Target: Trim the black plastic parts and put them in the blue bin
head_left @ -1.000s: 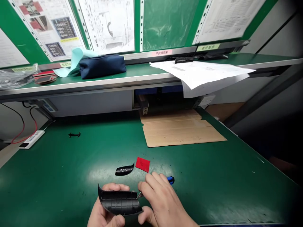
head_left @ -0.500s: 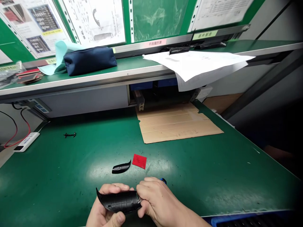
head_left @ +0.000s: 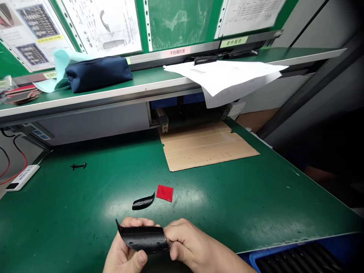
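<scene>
1. Turned since the earlier frame, the right hand (head_left: 192, 242) has fingers curled against the right end of a curved black plastic shell (head_left: 145, 239), lower centre; cannot tell what they grip.
2. Left hand (head_left: 121, 250): fingers and thumb closed around the shell.

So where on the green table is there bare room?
On the table, the widest patch, lightly flecked, lies between the cardboard, right hand and right edge. Another lies between the black bracket and left hand. Crowded: by the hands, black shell, ribbed strip and red piece.
</scene>
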